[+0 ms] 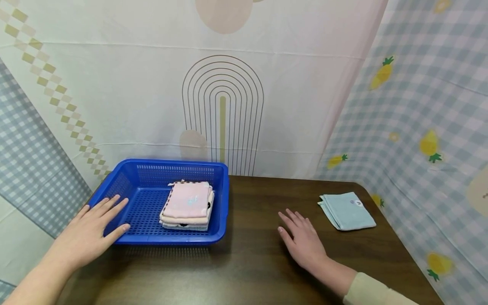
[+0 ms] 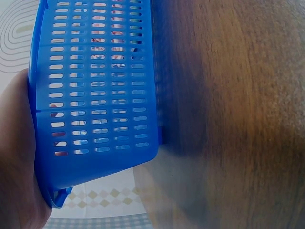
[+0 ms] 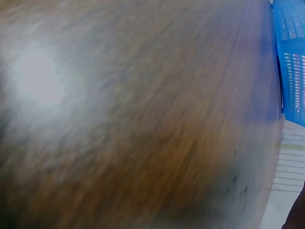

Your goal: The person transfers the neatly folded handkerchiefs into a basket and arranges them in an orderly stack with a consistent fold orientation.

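Observation:
A blue plastic basket (image 1: 225, 203) with slotted walls stands on the left of the table. Inside it, toward the right, lies a stack of folded cloths, a pink folded cloth (image 1: 187, 200) on top. My left hand (image 1: 89, 231) rests on the basket's front left corner, fingers straight and spread over the rim. In the left wrist view the same hand (image 2: 16, 157) lies along the rim of the basket (image 2: 95, 95). My right hand (image 1: 303, 241) is over the table, fingers extended and holding nothing. To its right lies a folded light blue-green cloth (image 1: 347, 211).
The dark wooden table (image 1: 259, 271) has its right edge beside a checked curtain (image 1: 415, 127) printed with pineapples. A pale hanging cloth (image 1: 297, 106) with an arch pattern covers the wall behind the table.

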`<state>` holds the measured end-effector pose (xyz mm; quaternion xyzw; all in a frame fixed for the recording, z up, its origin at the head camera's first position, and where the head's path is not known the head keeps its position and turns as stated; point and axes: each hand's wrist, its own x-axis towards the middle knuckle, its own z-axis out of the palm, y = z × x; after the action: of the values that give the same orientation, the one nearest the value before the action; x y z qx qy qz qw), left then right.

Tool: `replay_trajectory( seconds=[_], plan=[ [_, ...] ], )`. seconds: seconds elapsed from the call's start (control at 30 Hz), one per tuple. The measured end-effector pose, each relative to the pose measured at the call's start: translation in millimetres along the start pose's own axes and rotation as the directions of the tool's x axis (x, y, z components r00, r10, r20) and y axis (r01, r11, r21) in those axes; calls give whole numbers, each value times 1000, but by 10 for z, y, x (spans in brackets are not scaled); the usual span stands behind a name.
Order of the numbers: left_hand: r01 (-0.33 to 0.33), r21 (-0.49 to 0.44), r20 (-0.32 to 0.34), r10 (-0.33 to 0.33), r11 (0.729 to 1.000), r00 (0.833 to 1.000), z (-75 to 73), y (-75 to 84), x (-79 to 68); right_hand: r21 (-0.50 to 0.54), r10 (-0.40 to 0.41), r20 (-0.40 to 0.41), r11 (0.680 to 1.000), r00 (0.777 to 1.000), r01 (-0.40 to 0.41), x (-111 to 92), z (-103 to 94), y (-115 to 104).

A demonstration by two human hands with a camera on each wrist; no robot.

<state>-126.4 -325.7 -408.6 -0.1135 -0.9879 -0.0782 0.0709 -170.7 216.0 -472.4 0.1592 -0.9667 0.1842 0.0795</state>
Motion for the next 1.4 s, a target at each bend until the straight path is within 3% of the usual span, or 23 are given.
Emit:
replay_trajectory(
  seconds=[0.93, 1.4],
  plan=[
    [2, 6, 0, -2, 1000, 1000, -14, 11, -3, -64, 88, -25, 994, 996, -89, -58, -255, 582],
    [-2, 10, -17, 2, 1000, 1000, -6, 5, 1, -95, 148, -33, 984, 988, -151, 25, -411, 870]
  ],
)
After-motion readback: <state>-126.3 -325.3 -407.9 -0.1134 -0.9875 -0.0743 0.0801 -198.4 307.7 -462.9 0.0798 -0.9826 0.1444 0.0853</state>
